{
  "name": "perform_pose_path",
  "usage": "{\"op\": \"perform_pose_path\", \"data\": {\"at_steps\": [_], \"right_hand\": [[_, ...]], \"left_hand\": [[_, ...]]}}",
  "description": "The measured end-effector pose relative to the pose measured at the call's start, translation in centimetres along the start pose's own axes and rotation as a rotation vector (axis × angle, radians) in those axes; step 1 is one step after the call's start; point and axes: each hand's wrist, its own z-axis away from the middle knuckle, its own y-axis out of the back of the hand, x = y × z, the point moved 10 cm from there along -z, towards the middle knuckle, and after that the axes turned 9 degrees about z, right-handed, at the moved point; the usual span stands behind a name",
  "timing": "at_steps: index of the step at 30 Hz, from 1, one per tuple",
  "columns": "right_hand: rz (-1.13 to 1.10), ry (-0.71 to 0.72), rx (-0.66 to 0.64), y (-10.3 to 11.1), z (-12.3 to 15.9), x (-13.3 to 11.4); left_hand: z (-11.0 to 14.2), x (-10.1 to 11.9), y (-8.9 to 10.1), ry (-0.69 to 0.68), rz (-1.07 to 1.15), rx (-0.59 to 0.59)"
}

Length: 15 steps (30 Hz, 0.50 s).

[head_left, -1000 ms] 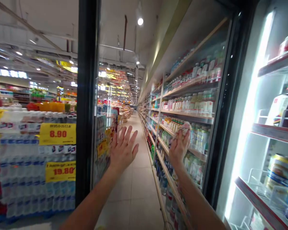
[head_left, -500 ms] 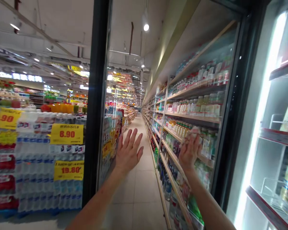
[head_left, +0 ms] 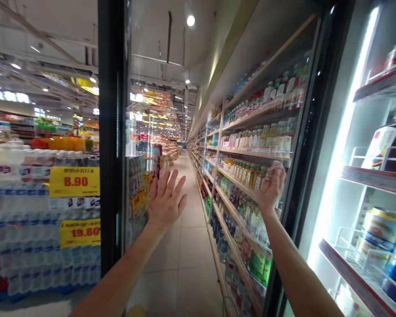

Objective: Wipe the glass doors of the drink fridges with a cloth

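A glass fridge door (head_left: 110,132) with a black frame stands swung open before me, and the aisle shows through its pane. My left hand (head_left: 166,198) is laid flat against the glass, its fingers spread and holding nothing. Over toward the hinge-side edge of the pane, my right hand (head_left: 271,189) presses a crumpled pale cloth (head_left: 277,167) to the glass. Motion blurs the cloth, so whether it is fabric or paper is unclear.
Lit fridge shelves (head_left: 376,180) with cans (head_left: 379,233) and bottles stand close at my right. Stacked water packs (head_left: 33,229) with yellow price signs (head_left: 74,181) are at left. Long drink shelves (head_left: 251,152) run beside the tiled aisle (head_left: 171,251) beyond the glass.
My right hand has slid the cloth rightward across the glass, nearer the frame. The left hand stays spread on the pane. My view has turned slightly right, showing more fridge shelves.
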Motion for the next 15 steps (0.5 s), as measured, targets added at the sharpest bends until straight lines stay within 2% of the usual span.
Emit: {"op": "perform_pose_path", "data": {"at_steps": [1, 2, 3, 5, 7, 8, 9, 10, 11, 14, 15], "right_hand": [[0.015, -0.095, 0.046, 0.5, 0.4, 1.6], [0.022, -0.147, 0.067, 0.7, 1.1, 1.9], [0.023, -0.140, 0.060, 0.6, 2.0, 1.0], [0.009, 0.034, -0.027, -0.3, 4.1, -4.2], [0.001, 0.327, -0.121, -1.2, 6.7, -11.1], [-0.010, 0.437, -0.159, -1.6, 7.8, -13.4], [-0.015, 0.507, -0.181, -1.8, 8.2, -14.7], [-0.013, 0.516, -0.186, -1.9, 7.9, -14.6], [-0.002, 0.459, -0.171, -1.8, 6.9, -13.2], [0.039, 0.088, -0.053, -1.0, 2.8, -5.9], [0.042, -0.007, -0.019, -0.7, 2.1, -4.2]], "left_hand": [[0.0, 0.0, 0.0, 0.002, -0.005, -0.003], [0.0, 0.0, -0.1, 0.001, -0.009, -0.007], [0.0, 0.0, -0.2, -0.002, -0.012, -0.009], [0.0, -0.1, -0.4, -0.007, -0.010, -0.011], [0.1, -0.3, -0.7, -0.009, 0.001, -0.006], [0.1, -0.5, -0.8, -0.010, 0.009, -0.005], [0.2, -0.6, -0.9, -0.010, 0.019, -0.005], [0.2, -0.7, -1.0, -0.008, 0.030, -0.009], [0.2, -0.8, -1.2, -0.002, 0.043, -0.015], [0.3, -1.1, -1.5, 0.028, 0.091, -0.040], [0.3, -1.2, -1.6, 0.038, 0.105, -0.046]]}}
